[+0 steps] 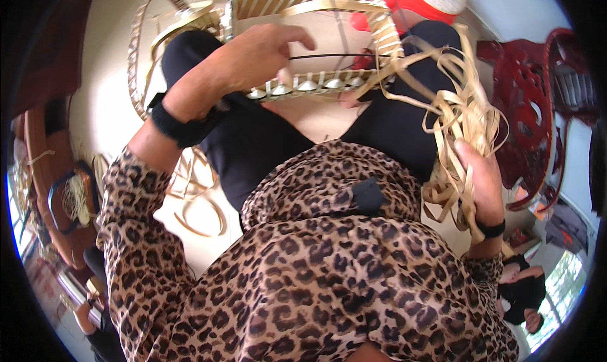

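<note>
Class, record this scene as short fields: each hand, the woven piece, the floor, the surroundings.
Left hand: thumb and fingers apart, over the near-left part of the woven piece; contact unclear
Right hand: gripping a tangled bundle of flat tan strips
Woven piece: open rectangular tan frame wrapped with strips, between the knees
Floor: curled tan strip, left of the person
Surroundings: dark red carved wooden furniture, right

Head-worn fisheye, wide — facing down, near

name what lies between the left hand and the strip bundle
In the head view, part of the wrapped frame and the black right trouser leg lie between them, loose strips crossing the leg.
</note>
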The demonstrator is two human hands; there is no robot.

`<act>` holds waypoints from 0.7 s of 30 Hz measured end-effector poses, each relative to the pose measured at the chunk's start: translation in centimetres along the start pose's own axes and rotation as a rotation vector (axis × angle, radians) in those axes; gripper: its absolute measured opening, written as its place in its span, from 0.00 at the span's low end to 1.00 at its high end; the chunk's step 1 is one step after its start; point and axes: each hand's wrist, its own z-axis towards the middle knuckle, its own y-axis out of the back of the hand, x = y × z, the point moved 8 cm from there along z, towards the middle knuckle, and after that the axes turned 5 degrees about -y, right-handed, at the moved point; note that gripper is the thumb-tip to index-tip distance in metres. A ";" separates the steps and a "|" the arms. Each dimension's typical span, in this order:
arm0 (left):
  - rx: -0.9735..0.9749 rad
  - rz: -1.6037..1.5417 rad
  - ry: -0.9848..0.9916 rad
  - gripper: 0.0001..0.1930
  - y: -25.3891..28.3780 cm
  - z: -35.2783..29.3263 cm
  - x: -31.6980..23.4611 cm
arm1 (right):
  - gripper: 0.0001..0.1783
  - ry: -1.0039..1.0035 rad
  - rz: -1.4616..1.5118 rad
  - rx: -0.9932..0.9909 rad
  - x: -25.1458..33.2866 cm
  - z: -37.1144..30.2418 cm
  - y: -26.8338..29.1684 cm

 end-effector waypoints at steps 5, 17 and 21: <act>0.030 -0.074 0.052 0.21 -0.2 -0.6 0.6 | 0.14 -0.171 0.399 0.098 -3.4 -0.7 3.4; 0.077 -0.143 0.087 0.21 -0.8 -0.6 1.1 | 0.11 -0.020 -1.799 -0.055 -0.9 -5.6 5.0; -0.013 -0.102 -0.055 0.22 -0.2 -0.3 0.2 | 0.23 0.231 -1.764 -0.095 1.9 -1.5 -2.1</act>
